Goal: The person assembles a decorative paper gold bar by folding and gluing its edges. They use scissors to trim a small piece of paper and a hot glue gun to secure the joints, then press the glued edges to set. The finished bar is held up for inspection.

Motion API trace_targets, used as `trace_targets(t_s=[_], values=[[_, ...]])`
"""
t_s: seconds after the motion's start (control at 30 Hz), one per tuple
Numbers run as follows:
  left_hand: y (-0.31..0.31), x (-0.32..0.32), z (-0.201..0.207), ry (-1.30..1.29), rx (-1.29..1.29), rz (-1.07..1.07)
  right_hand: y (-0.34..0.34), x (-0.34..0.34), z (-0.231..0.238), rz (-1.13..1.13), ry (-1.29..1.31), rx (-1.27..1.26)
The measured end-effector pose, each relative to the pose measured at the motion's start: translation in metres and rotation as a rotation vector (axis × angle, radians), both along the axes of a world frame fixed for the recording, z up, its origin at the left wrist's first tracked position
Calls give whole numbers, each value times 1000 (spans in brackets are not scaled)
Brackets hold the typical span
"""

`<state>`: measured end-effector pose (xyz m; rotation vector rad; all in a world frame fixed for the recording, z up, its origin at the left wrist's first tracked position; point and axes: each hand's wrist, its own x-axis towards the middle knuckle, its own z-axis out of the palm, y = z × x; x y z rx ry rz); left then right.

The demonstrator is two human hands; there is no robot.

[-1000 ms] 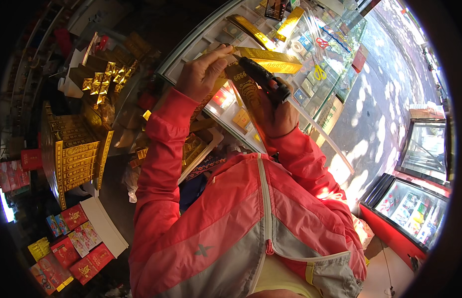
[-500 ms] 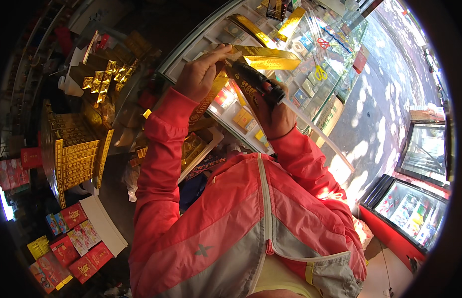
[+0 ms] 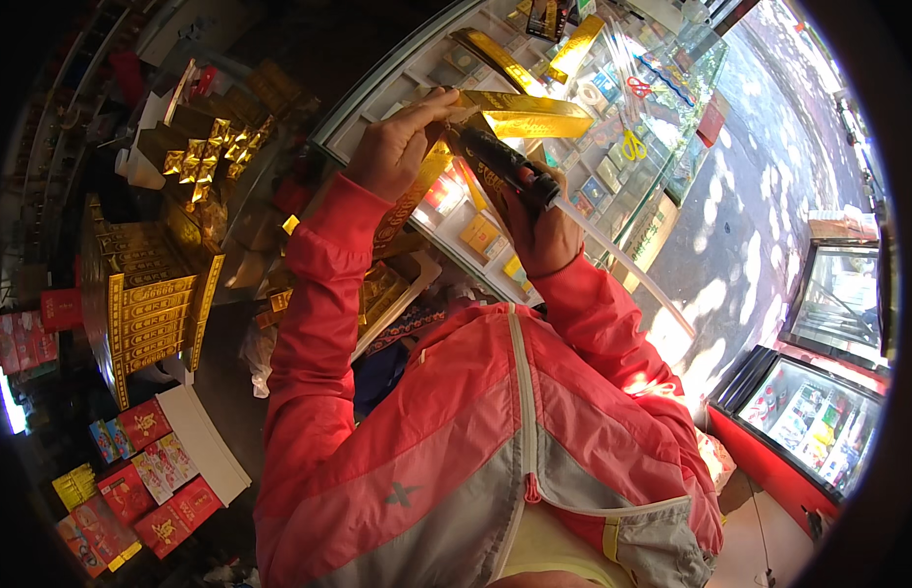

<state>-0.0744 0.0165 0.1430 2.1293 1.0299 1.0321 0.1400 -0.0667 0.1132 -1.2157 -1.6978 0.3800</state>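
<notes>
My left hand (image 3: 395,149) pinches the joined ends of folded gold card strips (image 3: 534,120) over the glass counter. One strip points off to the right, and others slope down between my hands. Wrapped round a black glue gun (image 3: 503,162), my right hand (image 3: 548,233) keeps its tip close to my left fingers, at the card's corner. A long translucent glue stick (image 3: 632,267) juts out of the gun's back end, down to the right. My left fingertips and the gun's nozzle partly overlap, so the exact contact is hidden.
More gold strips (image 3: 495,59), yellow scissors (image 3: 633,145) and red-handled scissors (image 3: 639,86) lie on the glass counter (image 3: 328,137). Stacked gold card pieces (image 3: 157,304) stand at left, above red boxes (image 3: 181,514). A display freezer (image 3: 809,416) is at right.
The glue gun has shifted and tilted slightly, its back end and glue stick dropping a little with my right hand. My left hand and the gold strips stay almost still.
</notes>
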Motion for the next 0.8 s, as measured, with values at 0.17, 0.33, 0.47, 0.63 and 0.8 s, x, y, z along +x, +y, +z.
trace_targets(t_s=[0.17,0.33,0.47,0.63,0.8], values=[[0,1,2,-3,-12,-8,2,4,-2,9,-19,42],[-2,1,4,20,-6,-18,0,5,0,-7,-3,19],[-3,1,5,33,11,-10,1,4,0,-45,11,114],[-3,1,3,34,-6,15,5,5,-4,-58,-14,165],[-2,1,2,28,-1,3,5,6,-8,-77,-29,128]])
